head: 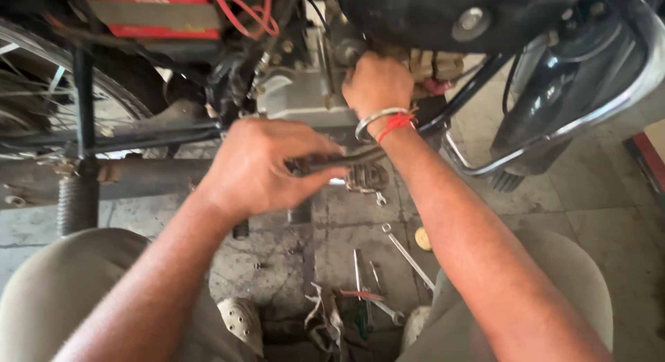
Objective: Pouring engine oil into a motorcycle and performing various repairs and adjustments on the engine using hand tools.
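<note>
I crouch beside a motorcycle whose grey engine block (298, 99) fills the top middle. My left hand (260, 169) is closed around the dark handles of a pair of pliers (346, 160) that point right, below the engine. My right hand (377, 81), with a metal bangle and a red thread at the wrist, reaches up against the engine under the black side cover (443, 15); its fingers are curled on a part I cannot make out.
A spoked rear wheel (41, 99) and a footrest (77, 202) stand at left, a chrome guard bar (554, 133) at right. A red battery (152, 12) sits at the top. Spanners (409, 254), a screwdriver and a rag (329, 320) lie on the stained concrete floor between my knees.
</note>
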